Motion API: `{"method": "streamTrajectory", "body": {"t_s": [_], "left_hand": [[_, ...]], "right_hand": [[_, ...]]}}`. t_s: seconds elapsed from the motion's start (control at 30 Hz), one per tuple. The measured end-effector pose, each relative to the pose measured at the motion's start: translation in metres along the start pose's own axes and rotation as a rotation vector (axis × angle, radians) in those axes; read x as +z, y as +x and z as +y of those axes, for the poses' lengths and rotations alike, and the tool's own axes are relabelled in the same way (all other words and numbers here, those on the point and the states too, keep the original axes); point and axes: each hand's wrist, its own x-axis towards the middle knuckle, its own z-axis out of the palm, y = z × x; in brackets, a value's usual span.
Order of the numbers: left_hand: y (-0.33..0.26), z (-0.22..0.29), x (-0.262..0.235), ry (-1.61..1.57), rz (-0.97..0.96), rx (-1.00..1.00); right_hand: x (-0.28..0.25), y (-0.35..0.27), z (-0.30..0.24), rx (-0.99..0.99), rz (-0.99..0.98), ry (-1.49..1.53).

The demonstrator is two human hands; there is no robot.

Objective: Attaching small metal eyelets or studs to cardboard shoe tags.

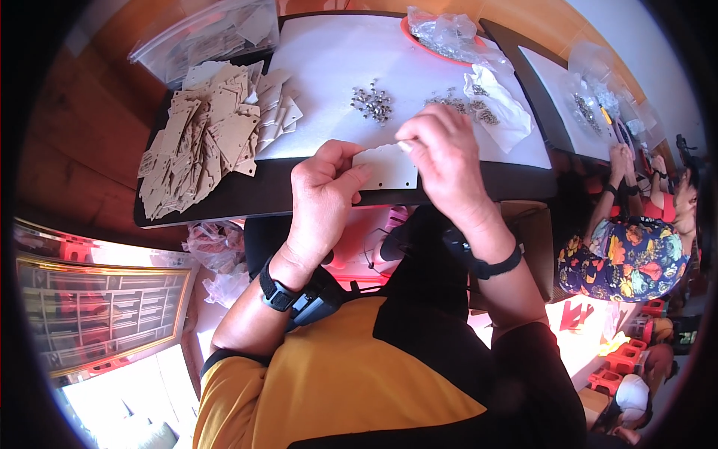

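A single head-worn fisheye camera looks steeply down from close above the hands [389, 176] onto the dark table [247, 191], edges bending outward; a neighbouring person's place shows at right.

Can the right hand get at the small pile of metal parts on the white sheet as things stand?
Probably yes. The right hand pinches the pale plate just below the pile of metal parts, and nothing lies between them, but its fingers are busy with the plate.

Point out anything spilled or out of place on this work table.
Small metal parts lie loose in heaps on the white mat, outside the orange tray. The tan plates sprawl in a jumbled pile. Nothing looks damaged.
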Motion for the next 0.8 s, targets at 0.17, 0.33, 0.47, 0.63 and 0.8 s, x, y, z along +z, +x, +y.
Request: {"method": "streamTrajectory", "body": {"t_s": [0.17,0.33,0.47,0.63,0.8], "left_hand": [[0.004,0.001,-0.003,-0.027,0.004,-0.05],[0.004,0.002,-0.004,-0.043,-0.016,-0.059],[0.003,0.001,-0.006,-0.079,-0.029,-0.061],[0.003,-0.004,-0.007,-0.063,-0.048,-0.015],[0.001,-0.003,-0.007,-0.051,-0.051,-0.025]], "right_hand": [[0.024,-0.003,-0.009,-0.005,0.077,0.064],[0.029,-0.006,-0.012,0.017,0.143,0.118],[0.03,-0.007,-0.015,0.071,0.153,0.142],[0.027,-0.008,-0.02,0.119,0.133,0.159],[0.026,-0.009,-0.02,0.103,0.116,0.145]]}}
